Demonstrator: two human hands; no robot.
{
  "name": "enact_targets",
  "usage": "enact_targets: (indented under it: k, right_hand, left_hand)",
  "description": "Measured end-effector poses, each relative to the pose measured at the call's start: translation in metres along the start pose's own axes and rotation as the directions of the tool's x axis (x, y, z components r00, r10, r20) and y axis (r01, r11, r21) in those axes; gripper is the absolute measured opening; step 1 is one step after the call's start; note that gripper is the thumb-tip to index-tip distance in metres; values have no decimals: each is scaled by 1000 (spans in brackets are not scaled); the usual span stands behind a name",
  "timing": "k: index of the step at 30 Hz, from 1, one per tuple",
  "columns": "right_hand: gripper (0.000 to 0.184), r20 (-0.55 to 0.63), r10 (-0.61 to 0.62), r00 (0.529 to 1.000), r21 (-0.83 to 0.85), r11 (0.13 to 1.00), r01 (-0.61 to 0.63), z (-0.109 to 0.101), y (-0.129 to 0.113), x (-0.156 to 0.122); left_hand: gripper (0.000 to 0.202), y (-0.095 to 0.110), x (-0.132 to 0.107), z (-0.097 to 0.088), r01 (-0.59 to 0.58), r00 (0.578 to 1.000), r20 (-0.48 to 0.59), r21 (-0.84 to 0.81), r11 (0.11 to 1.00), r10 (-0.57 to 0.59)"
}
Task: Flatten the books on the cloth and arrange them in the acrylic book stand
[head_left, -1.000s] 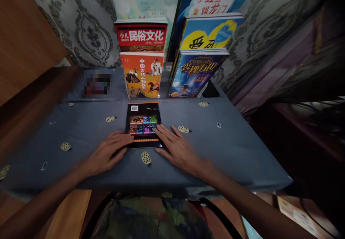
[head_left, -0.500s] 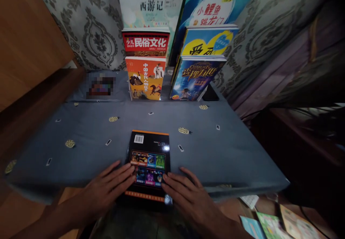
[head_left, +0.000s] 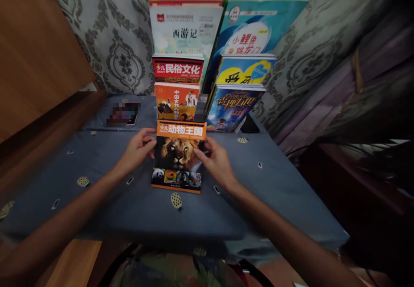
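Note:
A book with a lion on its cover (head_left: 177, 157) has its front toward me, with an orange title band across the top. Its upper end overlaps the lowest books of the display rack. My right hand (head_left: 217, 160) grips the right edge, thumb on the cover and fingers behind. At the left edge, my left hand (head_left: 139, 148) is curled, its fingertips against the side of the book. Whether the lower edge touches the cloth, I cannot tell. Just behind stand an orange book (head_left: 177, 101) and a blue book (head_left: 231, 108).
More books rise in tiers behind, among them a red book (head_left: 179, 69), a pale book (head_left: 184, 32) and a teal book (head_left: 258, 20). A patterned blue-grey cloth (head_left: 129, 209) covers the table. A dark flat object (head_left: 250, 124) lies right of the rack; a blurred item (head_left: 123, 112) lies left.
The book lay back cover up under both flat hands near the front edge. Now its lion cover faces me, and both hands have moved forward with it toward the rack. My view has shifted.

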State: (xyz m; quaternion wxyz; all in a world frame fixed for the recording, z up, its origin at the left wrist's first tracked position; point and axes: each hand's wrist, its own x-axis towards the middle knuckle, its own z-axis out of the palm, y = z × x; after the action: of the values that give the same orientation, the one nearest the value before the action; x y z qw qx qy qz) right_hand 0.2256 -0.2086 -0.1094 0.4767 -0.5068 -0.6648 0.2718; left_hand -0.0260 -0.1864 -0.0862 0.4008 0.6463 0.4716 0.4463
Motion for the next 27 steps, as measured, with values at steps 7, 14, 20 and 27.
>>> enact_targets:
  k: [7, 14, 20, 27]
  right_hand:
    - [45, 81, 56, 995, -172, 984, -41, 23, 54, 5]
    - [42, 152, -55, 987, -307, 946, 100, 20, 51, 9]
    - [38, 207, -137, 969, -545, 806, 231, 21, 42, 11]
    - [53, 501, -234, 834, -370, 813, 450, 65, 6, 27]
  left_hand:
    - [33, -61, 13, 10, -3, 999, 48, 372, 928, -16]
    - [35, -54, 16, 3, -75, 994, 107, 620, 781, 10]
    - [27, -51, 17, 2, -191, 982, 157, 820, 540, 109]
    - [37, -69, 17, 3, -290, 955, 194, 767, 572, 224]
